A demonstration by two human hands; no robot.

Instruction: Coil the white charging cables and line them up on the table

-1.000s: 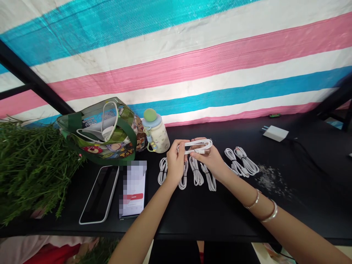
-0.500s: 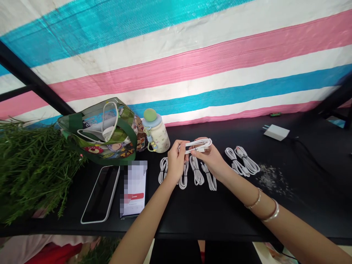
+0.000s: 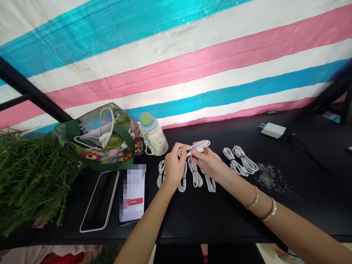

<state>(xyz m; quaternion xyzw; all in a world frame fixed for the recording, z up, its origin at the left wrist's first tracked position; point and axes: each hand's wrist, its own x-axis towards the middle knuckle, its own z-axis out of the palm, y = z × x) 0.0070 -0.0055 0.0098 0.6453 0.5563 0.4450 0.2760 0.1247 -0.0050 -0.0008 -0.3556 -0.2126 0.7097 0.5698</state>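
Note:
Between my two hands a coiled white charging cable (image 3: 202,144) is held up over the black table. My left hand (image 3: 176,163) pinches its left end, while my right hand (image 3: 207,161) grips its middle near a black tie and the white plug. Below my hands, several white cable bundles (image 3: 195,175) lie in a row, each bound with a black tie and partly covered by my fingers and wrists. Two more tied cable bundles (image 3: 245,161) rest to the right of my right hand, one touching the other.
On the left stand a green clear bag (image 3: 125,157), a white bottle (image 3: 158,141) and leafy green stems (image 3: 35,176). A dark-screened phone (image 3: 100,201) and a lit phone (image 3: 139,190) lie nearby. At right are a white charger (image 3: 273,130) and pale crumbs (image 3: 271,178).
The view has shifted slightly. My right fingers have closed over the cable's middle around the tie, and the coil's loops look narrower and more gathered.

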